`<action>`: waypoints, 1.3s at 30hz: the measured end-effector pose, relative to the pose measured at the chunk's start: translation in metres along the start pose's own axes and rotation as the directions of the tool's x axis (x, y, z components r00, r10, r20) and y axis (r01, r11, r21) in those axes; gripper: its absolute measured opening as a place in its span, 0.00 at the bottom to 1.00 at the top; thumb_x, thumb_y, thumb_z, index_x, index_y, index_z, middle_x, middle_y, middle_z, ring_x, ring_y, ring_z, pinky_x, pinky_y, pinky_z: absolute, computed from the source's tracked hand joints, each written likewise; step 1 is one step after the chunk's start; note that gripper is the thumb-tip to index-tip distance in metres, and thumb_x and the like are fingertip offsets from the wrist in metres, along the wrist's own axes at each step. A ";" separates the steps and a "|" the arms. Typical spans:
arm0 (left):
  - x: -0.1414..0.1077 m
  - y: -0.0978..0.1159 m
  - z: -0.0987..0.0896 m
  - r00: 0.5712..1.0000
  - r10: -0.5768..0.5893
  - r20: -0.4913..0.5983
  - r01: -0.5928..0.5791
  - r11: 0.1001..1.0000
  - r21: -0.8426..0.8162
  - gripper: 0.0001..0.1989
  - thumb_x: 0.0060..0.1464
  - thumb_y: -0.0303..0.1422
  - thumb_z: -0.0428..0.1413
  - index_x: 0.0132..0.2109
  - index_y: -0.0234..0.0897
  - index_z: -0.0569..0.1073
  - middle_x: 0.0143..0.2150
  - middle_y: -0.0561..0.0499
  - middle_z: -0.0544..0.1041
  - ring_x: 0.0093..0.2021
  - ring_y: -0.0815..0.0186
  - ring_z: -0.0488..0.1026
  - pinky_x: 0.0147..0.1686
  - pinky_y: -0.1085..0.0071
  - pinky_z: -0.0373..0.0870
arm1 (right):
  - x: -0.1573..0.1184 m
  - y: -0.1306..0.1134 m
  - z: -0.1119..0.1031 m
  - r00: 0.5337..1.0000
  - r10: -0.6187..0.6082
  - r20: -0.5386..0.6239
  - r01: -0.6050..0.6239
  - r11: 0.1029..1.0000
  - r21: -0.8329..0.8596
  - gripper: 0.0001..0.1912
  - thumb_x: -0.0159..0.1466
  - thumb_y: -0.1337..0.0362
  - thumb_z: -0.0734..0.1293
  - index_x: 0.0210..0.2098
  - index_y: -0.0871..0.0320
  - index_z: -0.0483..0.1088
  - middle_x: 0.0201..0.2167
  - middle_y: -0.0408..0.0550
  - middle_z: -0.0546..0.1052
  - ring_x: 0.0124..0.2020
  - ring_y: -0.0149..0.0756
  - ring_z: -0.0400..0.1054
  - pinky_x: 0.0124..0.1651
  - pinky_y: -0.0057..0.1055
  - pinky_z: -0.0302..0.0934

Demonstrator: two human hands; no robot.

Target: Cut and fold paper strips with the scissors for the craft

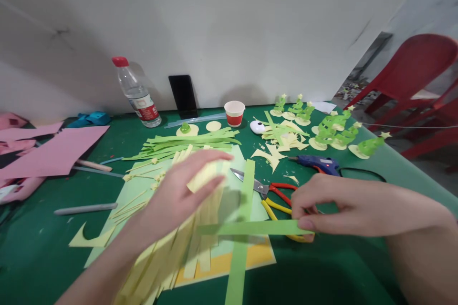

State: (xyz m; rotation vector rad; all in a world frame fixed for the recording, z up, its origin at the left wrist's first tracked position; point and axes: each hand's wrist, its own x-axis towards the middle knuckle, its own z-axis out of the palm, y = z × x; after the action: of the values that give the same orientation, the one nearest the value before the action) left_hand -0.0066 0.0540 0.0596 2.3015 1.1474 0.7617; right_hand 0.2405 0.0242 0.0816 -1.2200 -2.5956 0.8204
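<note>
My right hand point(331, 207) pinches one end of a light green paper strip point(257, 228), which stretches left across a second green strip point(236, 267). The second strip runs lengthwise toward me. My left hand point(182, 186) hovers over a pile of pale yellow paper strips point(168, 252); its thumb and fingers are apart with nothing between them. Scissors point(263, 188) with red and yellow handles lie partly beneath the strips and behind my right hand. Thin yellow strips point(132, 205) and small yellow stars point(153, 161) lie left of the left hand.
Green strips point(186, 145), a paper cup point(234, 115), a water bottle point(138, 93) and a phone point(183, 95) stand or lie toward the wall. Several small green paper trees point(324, 131), a blue glue gun point(317, 164) and paper scraps point(272, 155) are at right; pink paper point(59, 150) is at left.
</note>
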 end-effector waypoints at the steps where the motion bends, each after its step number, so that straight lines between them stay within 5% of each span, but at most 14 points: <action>1: -0.003 0.006 0.003 0.990 0.042 0.137 -0.038 0.999 -0.028 0.16 0.55 0.42 0.50 0.48 0.42 0.68 0.51 0.50 0.72 0.51 0.63 0.67 0.49 0.67 0.65 | 0.004 0.001 -0.001 0.992 -0.017 0.122 0.000 0.991 0.135 0.20 0.64 0.57 0.55 0.22 0.59 0.69 0.18 0.41 0.72 0.18 0.22 0.62 0.21 0.17 0.56; 4: -0.011 0.016 0.010 0.924 0.017 0.382 0.004 0.999 -0.054 0.20 0.50 0.42 0.55 0.51 0.47 0.67 0.52 0.53 0.71 0.50 0.62 0.68 0.47 0.69 0.66 | 0.012 0.006 -0.004 0.961 -0.045 0.273 -0.089 0.884 0.459 0.17 0.63 0.58 0.58 0.25 0.63 0.69 0.19 0.44 0.73 0.21 0.24 0.63 0.24 0.19 0.57; 8: -0.012 0.016 0.012 0.935 -0.025 0.353 0.080 0.987 -0.140 0.09 0.55 0.35 0.51 0.42 0.43 0.73 0.36 0.56 0.78 0.33 0.70 0.74 0.34 0.79 0.69 | 0.011 0.027 -0.007 0.955 -0.173 0.242 -0.060 0.684 0.727 0.18 0.63 0.57 0.58 0.29 0.64 0.72 0.20 0.47 0.74 0.23 0.28 0.67 0.26 0.22 0.59; 11: -0.008 0.017 0.009 0.944 -0.074 0.321 0.158 0.957 -0.244 0.09 0.55 0.33 0.50 0.38 0.40 0.74 0.31 0.56 0.77 0.25 0.73 0.72 0.23 0.81 0.65 | 0.012 0.043 -0.004 0.950 -0.304 0.079 0.078 0.470 0.879 0.21 0.64 0.55 0.56 0.33 0.63 0.74 0.20 0.49 0.75 0.22 0.30 0.68 0.27 0.25 0.61; 15: -0.005 0.022 0.011 0.949 -0.178 0.261 0.253 0.923 -0.291 0.10 0.55 0.32 0.47 0.32 0.38 0.72 0.24 0.57 0.72 0.19 0.75 0.62 0.16 0.81 0.57 | 0.025 0.039 0.010 0.983 -0.169 -0.065 0.114 0.294 0.949 0.08 0.60 0.65 0.65 0.38 0.57 0.72 0.27 0.42 0.76 0.28 0.25 0.69 0.29 0.19 0.63; 19: -0.006 0.021 0.020 0.938 -0.256 0.232 0.332 0.854 -0.402 0.06 0.54 0.35 0.49 0.33 0.38 0.67 0.22 0.60 0.65 0.15 0.78 0.53 0.14 0.81 0.50 | 0.042 0.019 0.031 0.982 -0.182 -0.045 0.069 0.128 0.989 0.15 0.58 0.70 0.65 0.45 0.55 0.68 0.33 0.42 0.74 0.27 0.22 0.68 0.28 0.18 0.64; 23: -0.008 0.018 0.024 0.883 -0.295 0.364 0.459 0.701 -0.545 0.07 0.55 0.38 0.49 0.38 0.40 0.62 0.19 0.63 0.63 0.12 0.79 0.56 0.12 0.83 0.53 | 0.052 0.015 0.049 0.989 -0.093 -0.114 0.110 -0.049 0.993 0.16 0.56 0.73 0.62 0.43 0.56 0.69 0.31 0.42 0.73 0.25 0.24 0.68 0.24 0.18 0.63; 30: -0.007 0.020 0.028 0.855 -0.237 0.461 0.513 0.516 -0.686 0.06 0.57 0.36 0.48 0.35 0.39 0.60 0.20 0.61 0.70 0.17 0.75 0.70 0.18 0.82 0.65 | 0.061 0.018 0.067 0.990 0.044 -0.132 0.126 0.124 0.984 0.14 0.50 0.70 0.71 0.37 0.57 0.71 0.27 0.40 0.71 0.25 0.22 0.63 0.25 0.18 0.58; 34: -0.007 0.019 0.033 0.825 -0.280 0.490 0.558 0.532 -0.637 0.06 0.55 0.33 0.51 0.32 0.38 0.61 0.21 0.60 0.72 0.23 0.72 0.73 0.25 0.78 0.69 | 0.056 0.003 0.071 0.955 0.245 -0.170 0.115 0.222 0.968 0.14 0.49 0.65 0.71 0.37 0.56 0.71 0.29 0.41 0.72 0.30 0.26 0.65 0.34 0.24 0.59; 39: -0.007 0.016 0.035 0.806 -0.280 0.522 0.574 0.586 -0.571 0.09 0.54 0.35 0.50 0.29 0.38 0.61 0.25 0.58 0.72 0.28 0.67 0.75 0.31 0.71 0.68 | 0.051 -0.002 0.064 0.892 0.412 -0.186 0.081 0.260 0.962 0.09 0.51 0.61 0.70 0.28 0.59 0.71 0.20 0.38 0.67 0.20 0.21 0.55 0.23 0.21 0.50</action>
State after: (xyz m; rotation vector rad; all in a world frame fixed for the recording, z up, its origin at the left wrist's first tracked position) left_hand 0.0222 0.0338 0.0414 1.3322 0.9437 0.4145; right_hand 0.1823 0.0355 0.0246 -1.0250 -1.0876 1.6149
